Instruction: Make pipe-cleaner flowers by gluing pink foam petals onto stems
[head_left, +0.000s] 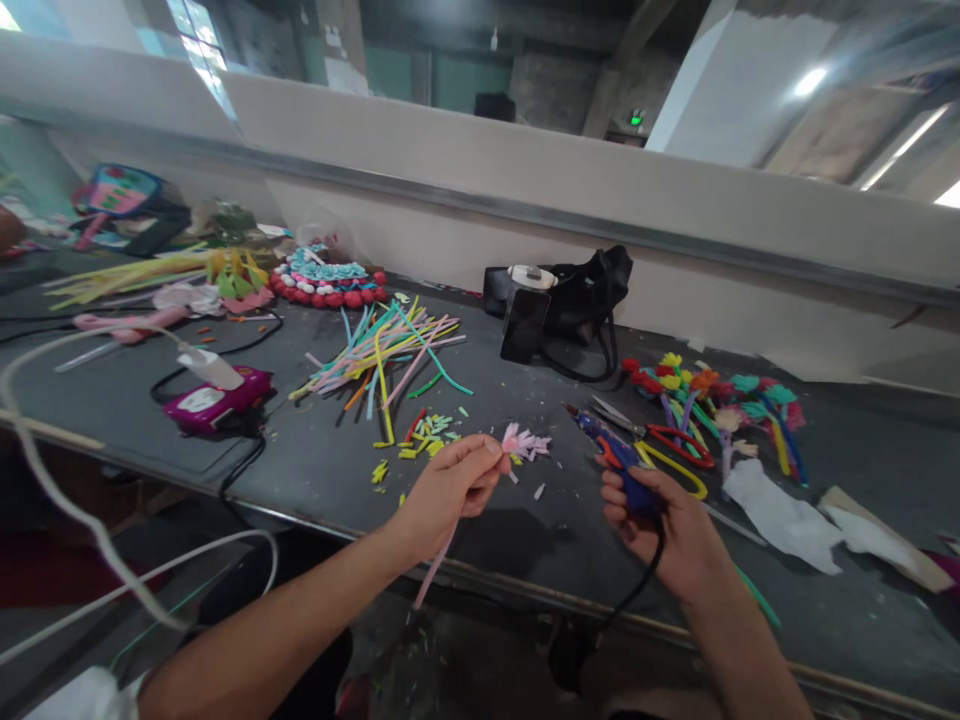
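My left hand (pixel 457 485) pinches a pink pipe cleaner (pixel 435 570), whose stem hangs down past the table's front edge. A pink fuzzy tuft shows at my fingertips, against short pale lilac pieces (pixel 531 442) lying behind it. In my right hand (pixel 671 535) is a blue hot glue gun (pixel 619 465) with an orange trigger; its nozzle points up and left, apart from the pink pipe cleaner. Scissors with red handles (pixel 679 445) lie just beyond the glue gun. Short green and yellow cut pieces (pixel 431 435) are scattered beyond my left hand.
Long coloured pipe cleaners (pixel 382 355) lie in a heap at the centre left. A purple power adapter (pixel 221 400) with cables sits left. Behind are a black bag (pixel 592 300) and a phone (pixel 525 325). Finished fuzzy flowers (pixel 675 375) and crumpled white paper (pixel 784 515) lie right.
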